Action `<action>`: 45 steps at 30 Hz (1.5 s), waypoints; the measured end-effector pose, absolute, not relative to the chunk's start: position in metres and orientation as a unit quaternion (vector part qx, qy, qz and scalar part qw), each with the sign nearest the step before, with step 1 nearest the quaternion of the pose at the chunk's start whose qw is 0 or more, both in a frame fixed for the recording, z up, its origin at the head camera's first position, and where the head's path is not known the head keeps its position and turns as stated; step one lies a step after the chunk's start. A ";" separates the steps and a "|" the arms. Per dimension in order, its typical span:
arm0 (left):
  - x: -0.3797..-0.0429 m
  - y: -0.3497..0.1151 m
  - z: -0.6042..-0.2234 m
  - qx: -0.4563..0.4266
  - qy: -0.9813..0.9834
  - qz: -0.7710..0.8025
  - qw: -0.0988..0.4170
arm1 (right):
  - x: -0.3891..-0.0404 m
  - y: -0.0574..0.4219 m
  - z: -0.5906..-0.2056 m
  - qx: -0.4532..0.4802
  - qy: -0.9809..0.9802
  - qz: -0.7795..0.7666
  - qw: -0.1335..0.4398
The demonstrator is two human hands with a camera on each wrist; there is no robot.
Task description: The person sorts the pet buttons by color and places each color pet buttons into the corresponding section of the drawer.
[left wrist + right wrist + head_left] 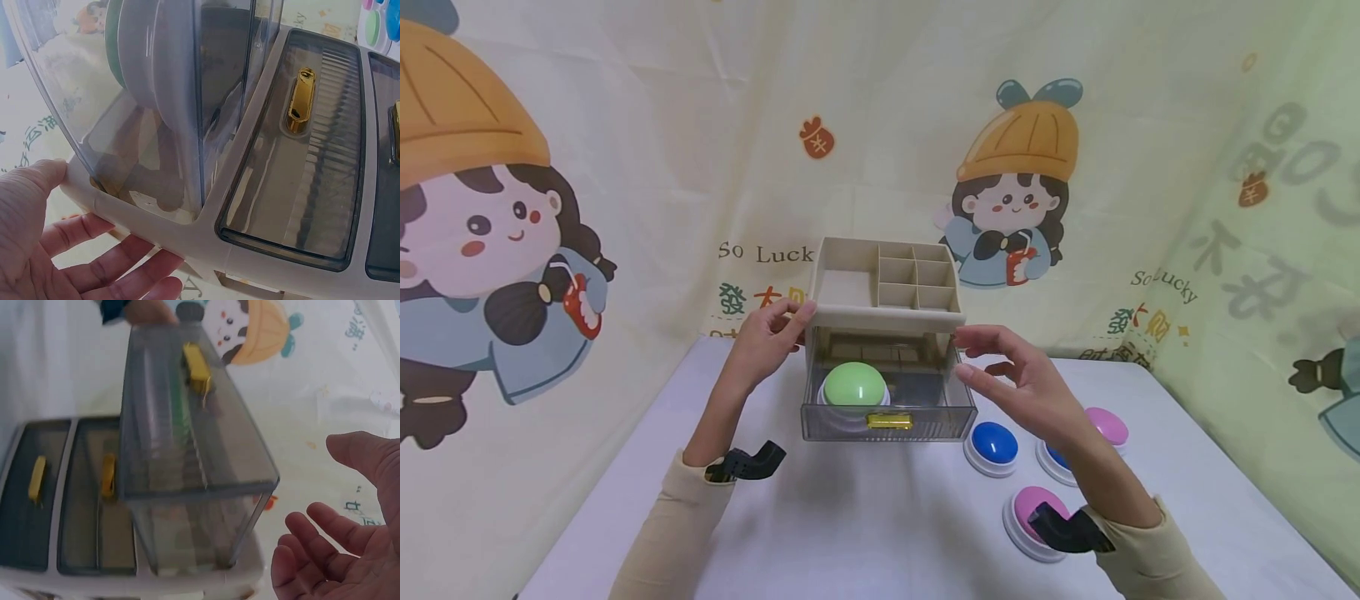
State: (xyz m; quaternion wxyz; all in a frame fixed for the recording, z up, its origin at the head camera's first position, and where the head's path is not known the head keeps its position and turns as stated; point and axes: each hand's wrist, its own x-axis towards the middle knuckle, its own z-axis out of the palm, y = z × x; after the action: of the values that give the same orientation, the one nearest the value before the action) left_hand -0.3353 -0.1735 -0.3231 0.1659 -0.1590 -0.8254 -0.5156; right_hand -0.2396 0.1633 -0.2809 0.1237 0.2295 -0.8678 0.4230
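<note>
A cream desktop drawer organizer [887, 317] stands on the table, its top smoky-clear drawer [936, 422] pulled out toward me. Inside the drawer at the left sits a green dome button [854, 384] on a white base. My left hand [767, 342] holds the organizer's left upper corner, thumb at the front edge; in the left wrist view its fingers [119, 259] lie along the side. On the other side, my right hand [1018, 375] hovers by the drawer's right wall with fingers loosely bent, holding nothing. The right wrist view shows a gap between that hand and the organizer.
To the right of the organizer on the white table [880, 517] are a blue dome button [995, 442], a pink one [1041, 508] and, partly behind my right forearm, another pink one [1107, 426] and a second blue one. Compartments [917, 275] top the organizer; printed cloth hangs behind.
</note>
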 end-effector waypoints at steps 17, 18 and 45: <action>-0.334 -0.172 -0.322 -0.163 -0.823 -0.518 0.170 | -0.257 0.186 -0.294 0.163 -0.882 0.414 0.151; -0.334 -0.172 -0.322 -0.163 -0.823 -0.518 0.170 | -0.258 0.188 -0.295 0.160 -0.883 0.416 0.149; -0.332 -0.172 -0.323 -0.157 -0.826 -0.517 0.159 | -0.281 0.214 -0.327 0.119 -0.907 0.376 0.150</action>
State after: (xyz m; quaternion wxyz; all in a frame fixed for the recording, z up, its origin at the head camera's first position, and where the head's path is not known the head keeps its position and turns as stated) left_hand -0.3319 -0.1716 -0.3226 0.1588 -0.1568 -0.8261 -0.5175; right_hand -0.2807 0.2135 -0.3268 0.1496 0.1189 -0.9067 0.3761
